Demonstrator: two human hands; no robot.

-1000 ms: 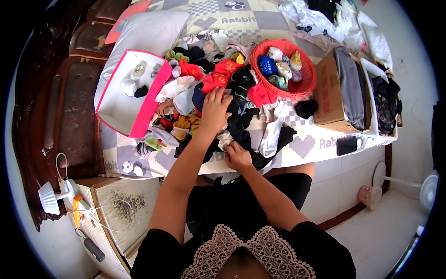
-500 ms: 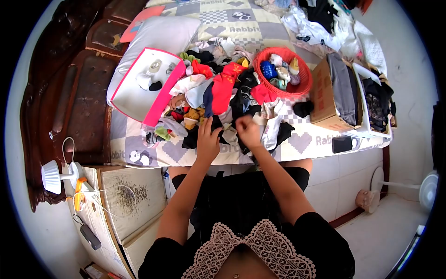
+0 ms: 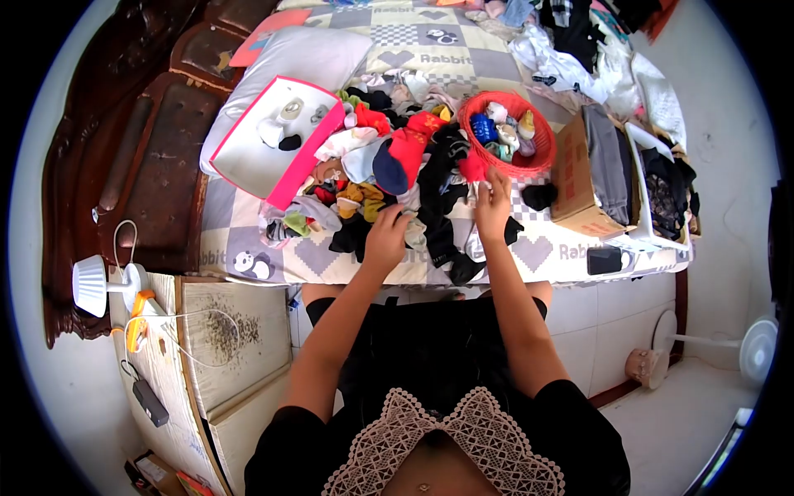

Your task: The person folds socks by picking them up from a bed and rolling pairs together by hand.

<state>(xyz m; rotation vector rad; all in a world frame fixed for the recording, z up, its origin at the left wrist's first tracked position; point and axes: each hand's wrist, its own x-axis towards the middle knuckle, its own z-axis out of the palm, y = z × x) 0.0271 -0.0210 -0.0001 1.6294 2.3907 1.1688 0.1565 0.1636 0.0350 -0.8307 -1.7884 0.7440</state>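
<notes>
A heap of socks and small garments covers the bed in front of me. My left hand point(image 3: 387, 238) rests at its near edge beside a black sock point(image 3: 354, 238), fingers loosely bent and apart, with nothing visible in them. Over the heap's right side is my right hand point(image 3: 494, 208), its fingers stretched toward a red sock point(image 3: 473, 167); no held item shows. Between the hands lie long black socks point(image 3: 443, 240), reaching the bed's edge. A red sock with a dark toe point(image 3: 405, 153) lies mid-heap. The red basket point(image 3: 542, 159) beyond my right hand holds several rolled socks.
At the left stands a white box with pink edges point(image 3: 289, 192), a few items inside. To the right are a cardboard box point(image 3: 576, 186) with grey clothing, a single black sock point(image 3: 539, 196) and a dark phone-like object point(image 3: 608, 260). More clothes point(image 3: 562, 58) lie at the far right.
My right hand has moved right and away from me, toward the basket. My left hand has shifted slightly right and nearer me. Black socks now show down to the bed's edge.
</notes>
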